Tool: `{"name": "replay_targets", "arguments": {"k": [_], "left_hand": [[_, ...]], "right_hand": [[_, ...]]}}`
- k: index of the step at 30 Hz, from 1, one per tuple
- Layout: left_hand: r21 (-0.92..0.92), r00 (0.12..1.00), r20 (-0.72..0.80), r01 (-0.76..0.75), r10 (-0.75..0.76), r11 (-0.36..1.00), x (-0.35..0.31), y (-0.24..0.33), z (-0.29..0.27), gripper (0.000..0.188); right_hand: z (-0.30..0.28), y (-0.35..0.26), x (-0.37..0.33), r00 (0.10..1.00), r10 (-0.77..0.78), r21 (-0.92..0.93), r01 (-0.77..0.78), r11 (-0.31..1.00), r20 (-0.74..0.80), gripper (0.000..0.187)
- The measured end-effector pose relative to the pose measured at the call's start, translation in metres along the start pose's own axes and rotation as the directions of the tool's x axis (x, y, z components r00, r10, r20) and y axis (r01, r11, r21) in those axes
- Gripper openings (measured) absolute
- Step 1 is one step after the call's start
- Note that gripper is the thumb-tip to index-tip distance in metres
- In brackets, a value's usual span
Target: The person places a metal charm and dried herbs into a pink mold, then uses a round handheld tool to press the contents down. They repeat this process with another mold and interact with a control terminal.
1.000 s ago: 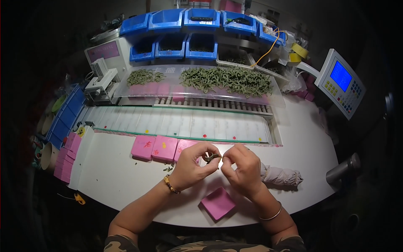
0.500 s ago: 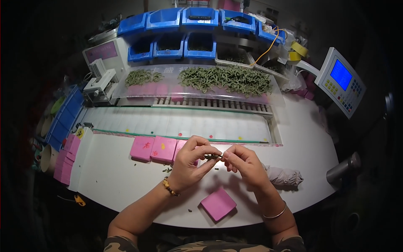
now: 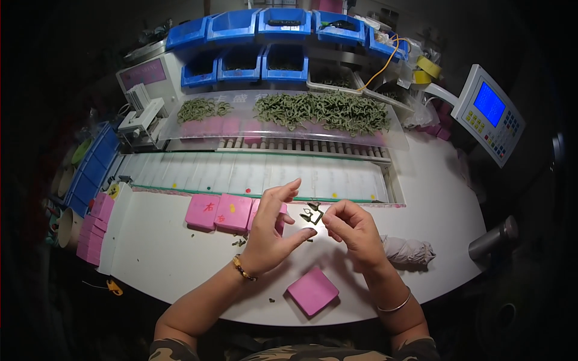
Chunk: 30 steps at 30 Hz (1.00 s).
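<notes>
Over the white bench my right hand (image 3: 355,234) pinches a small dark-green branched piece (image 3: 314,215) between thumb and fingertips. It has a thin angular frame with several short prongs pointing left. My left hand (image 3: 269,231) is open just left of the piece, thumb and fingers spread wide and apart from it. Below and between my forearms lies a loose pink block (image 3: 313,292). Behind my left hand stand more pink blocks in a row, a left one (image 3: 203,212) and a middle one (image 3: 233,212); my hand partly hides the third.
Small dark scraps (image 3: 239,242) lie near the row. A segmented white conveyor (image 3: 241,171) crosses behind, with a clear shelf (image 3: 241,132) bearing green pieces and blue bins (image 3: 286,65) above. Right are a rolled grey cloth (image 3: 408,253), a metal cylinder (image 3: 492,239) and a control panel (image 3: 489,114).
My left hand has let go of the dark-green piece and spread its fingers. The piece now shows whole in my right hand. The conveyor's coloured dots have shifted left.
</notes>
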<state>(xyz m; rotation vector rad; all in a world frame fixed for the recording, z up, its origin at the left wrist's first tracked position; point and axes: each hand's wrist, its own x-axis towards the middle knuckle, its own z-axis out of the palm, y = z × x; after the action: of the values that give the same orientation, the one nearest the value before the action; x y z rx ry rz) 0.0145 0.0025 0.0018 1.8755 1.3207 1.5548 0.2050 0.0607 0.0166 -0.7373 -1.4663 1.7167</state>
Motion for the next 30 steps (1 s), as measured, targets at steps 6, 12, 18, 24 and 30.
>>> {"name": "replay_targets", "arguments": {"k": [6, 12, 18, 24, 30], "left_hand": [[-0.599, 0.740, 0.392, 0.656, -0.546, 0.458, -0.001, -0.007, -0.003, 0.026], [-0.699, 0.749, 0.386, 0.618, -0.538, 0.360, -0.005, -0.010, -0.001, 0.016], [-0.706, 0.777, 0.338, 0.582, -0.531, 0.403, -0.003, -0.012, -0.001, 0.015], [-0.638, 0.771, 0.317, 0.604, -0.553, 0.477, -0.004, -0.009, 0.001, 0.014], [-0.655, 0.805, 0.277, 0.557, -0.524, 0.510, -0.005, -0.004, 0.003, 0.015]], "right_hand": [[0.003, 0.003, -0.001, 0.995, -0.081, -0.097, 0.075, 0.992, -0.061, 0.008], [0.008, 0.009, 0.000, 0.978, -0.206, -0.183, 0.195, 0.964, -0.043, 0.007], [0.010, 0.012, 0.003, 0.975, -0.221, -0.178, 0.214, 0.960, -0.023, 0.006], [0.015, 0.004, -0.003, 0.957, -0.288, -0.394, 0.255, 0.883, -0.027, 0.008], [0.014, -0.001, -0.001, 0.849, -0.529, -0.682, 0.378, 0.626, -0.016, 0.012]]}}
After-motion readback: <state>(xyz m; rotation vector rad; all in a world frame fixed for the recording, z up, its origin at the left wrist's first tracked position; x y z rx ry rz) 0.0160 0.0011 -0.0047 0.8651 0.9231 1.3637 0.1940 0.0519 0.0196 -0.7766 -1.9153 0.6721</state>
